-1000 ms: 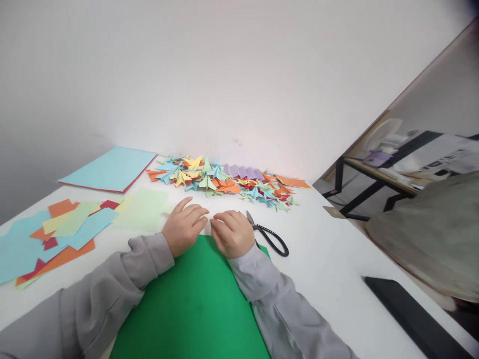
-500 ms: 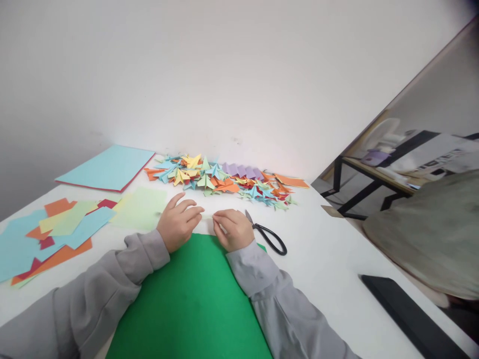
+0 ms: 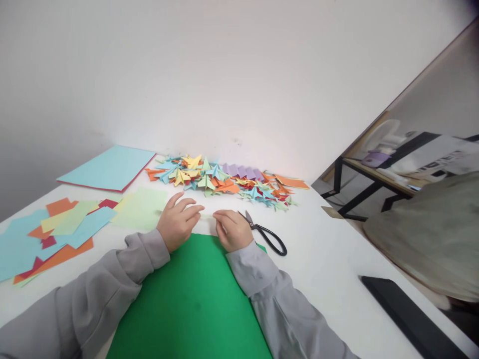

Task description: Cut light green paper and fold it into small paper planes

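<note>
Between my two hands, just above the far edge of a green sheet (image 3: 190,299), is a small pale piece of paper (image 3: 207,216), seen almost edge-on. My left hand (image 3: 177,223) has its thumb and fingers closed at the paper's left end, with the upper fingers loosely curved. At the other end, my right hand (image 3: 235,230) pinches the paper between thumb and fingertips. Black-handled scissors (image 3: 272,240) lie right beside my right hand, blades partly hidden behind it. A pale green sheet of paper (image 3: 144,207) lies left of my left hand.
Folded paper planes (image 3: 205,177) in several colours lie piled along the wall, with a purple pleated paper (image 3: 243,172) behind. Coloured scraps (image 3: 75,219) and a light blue stack (image 3: 108,167) are at left. A black flat object (image 3: 407,314) rests at right, near a low table (image 3: 374,174).
Both hands stay almost in place. My right fingertips have shifted very slightly right, and a little more of the pale paper shows between the hands.
</note>
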A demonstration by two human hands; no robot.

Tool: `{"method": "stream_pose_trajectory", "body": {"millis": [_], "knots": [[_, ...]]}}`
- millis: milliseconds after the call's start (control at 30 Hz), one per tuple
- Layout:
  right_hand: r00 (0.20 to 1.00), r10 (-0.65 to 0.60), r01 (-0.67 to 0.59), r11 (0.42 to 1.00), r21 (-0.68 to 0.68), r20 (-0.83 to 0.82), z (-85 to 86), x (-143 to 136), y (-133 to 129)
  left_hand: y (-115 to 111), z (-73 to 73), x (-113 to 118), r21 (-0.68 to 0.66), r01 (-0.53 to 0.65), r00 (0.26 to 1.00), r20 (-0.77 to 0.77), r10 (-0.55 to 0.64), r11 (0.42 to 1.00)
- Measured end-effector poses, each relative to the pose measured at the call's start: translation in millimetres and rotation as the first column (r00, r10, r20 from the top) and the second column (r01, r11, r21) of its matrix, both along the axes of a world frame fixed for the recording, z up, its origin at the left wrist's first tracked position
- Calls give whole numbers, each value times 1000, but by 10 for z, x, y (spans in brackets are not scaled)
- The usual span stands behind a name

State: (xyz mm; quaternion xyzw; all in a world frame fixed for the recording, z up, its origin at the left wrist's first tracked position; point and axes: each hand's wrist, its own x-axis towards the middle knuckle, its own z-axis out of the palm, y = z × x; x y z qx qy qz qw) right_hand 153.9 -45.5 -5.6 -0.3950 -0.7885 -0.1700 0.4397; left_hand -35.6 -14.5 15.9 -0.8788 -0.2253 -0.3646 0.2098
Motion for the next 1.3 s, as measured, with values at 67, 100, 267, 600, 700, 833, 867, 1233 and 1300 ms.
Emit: {"method": "stream_pose_trajectory", "body": {"millis": [67,100,267,600,700,833,867,1233,1300], "knots": [[996,-29,30,1000,7,-89,-16,25,18,20,-2,-21,-1,-4,999,48,4,1000],[989,-50,51,999,6,-139,-22,34,25,29,-5,-31,-4,-4,997,80,4,1000],[965,-43,16,994,-106,-260,-24,-2,7,-6,-24,-19,-50,68,955,291,-51,996],[964,99,-169,946,-278,-248,101,-250,-159,-221,-16,178,-373,366,763,645,-45,853],[958,26,-113,950,-292,-286,116,-251,-166,-213,-28,201,-472,488,687,727,11,734],[931,-58,-68,942,-328,-360,154,-250,-190,-237,11,222,-544,589,608,785,116,597],[923,-61,-78,937,-340,-379,164,-255,-199,-246,27,225,-569,595,607,781,147,568],[621,-241,-337,777,-532,-746,234,-231,-159,-203,87,175,-731,578,664,680,311,363],[607,-248,-407,719,-563,-755,232,-226,-159,-179,71,174,-730,610,641,683,351,307]]}}
